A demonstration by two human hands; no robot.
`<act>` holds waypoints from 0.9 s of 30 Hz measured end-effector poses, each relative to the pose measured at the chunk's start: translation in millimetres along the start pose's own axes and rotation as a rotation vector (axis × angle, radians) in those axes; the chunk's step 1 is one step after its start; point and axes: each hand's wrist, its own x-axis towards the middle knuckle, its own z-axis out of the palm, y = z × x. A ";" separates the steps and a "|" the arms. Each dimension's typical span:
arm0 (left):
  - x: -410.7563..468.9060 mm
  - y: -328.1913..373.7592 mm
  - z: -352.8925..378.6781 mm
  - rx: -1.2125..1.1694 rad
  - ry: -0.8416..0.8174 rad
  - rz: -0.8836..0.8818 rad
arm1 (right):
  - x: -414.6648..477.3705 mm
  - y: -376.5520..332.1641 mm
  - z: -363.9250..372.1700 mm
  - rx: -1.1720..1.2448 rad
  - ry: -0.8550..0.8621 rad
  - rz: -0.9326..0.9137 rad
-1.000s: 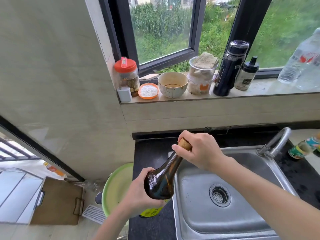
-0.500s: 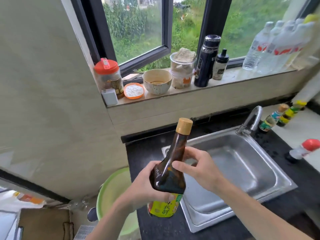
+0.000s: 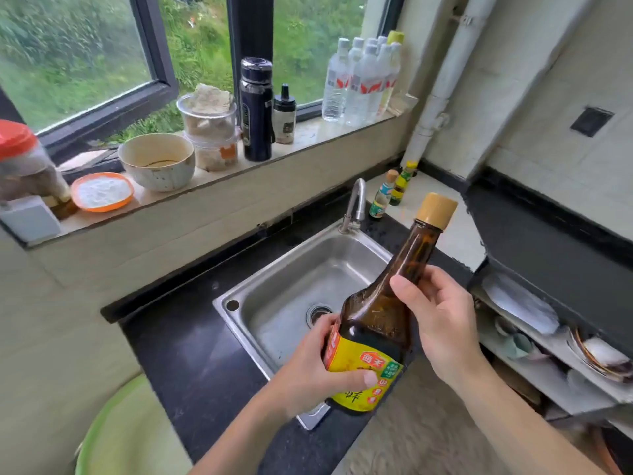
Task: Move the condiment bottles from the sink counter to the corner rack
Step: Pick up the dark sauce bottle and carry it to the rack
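A brown glass sauce bottle (image 3: pixel 383 323) with a tan cap and yellow label is held tilted above the front right corner of the sink (image 3: pixel 274 303). My left hand (image 3: pixel 315 368) grips its labelled lower body. My right hand (image 3: pixel 442 323) wraps the shoulder and neck. Two small condiment bottles (image 3: pixel 381 200) (image 3: pixel 400 185) stand on the pale corner counter behind the tap. The open shelving (image 3: pixel 548 368) at the right holds plates and bowls.
The tap (image 3: pixel 354 207) rises at the sink's back right. The window sill (image 3: pixel 308 132) carries a bowl, tubs, a dark flask, a small dark-capped bottle and several water bottles. A white pipe (image 3: pixel 435 108) runs down the corner. A green basin (image 3: pixel 116 437) sits lower left.
The view has swung right toward the corner. The bottle has travelled right across the sink in both hands, and my right hand has slid from the cap down to the neck.
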 end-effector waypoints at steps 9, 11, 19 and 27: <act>70.8 0.8 113.1 0.030 -0.211 -0.054 | -10.3 15.6 -130.2 0.060 0.191 0.215; 84.3 -5.9 149.4 0.060 -0.273 -0.082 | -17.3 21.3 -167.4 0.076 0.253 0.222; 135.2 -38.7 276.4 0.275 -0.328 -0.065 | -52.0 43.4 -308.7 0.000 0.493 0.133; 177.6 -40.0 322.6 0.372 -0.199 -0.144 | -90.3 55.9 -419.2 -0.157 0.707 0.102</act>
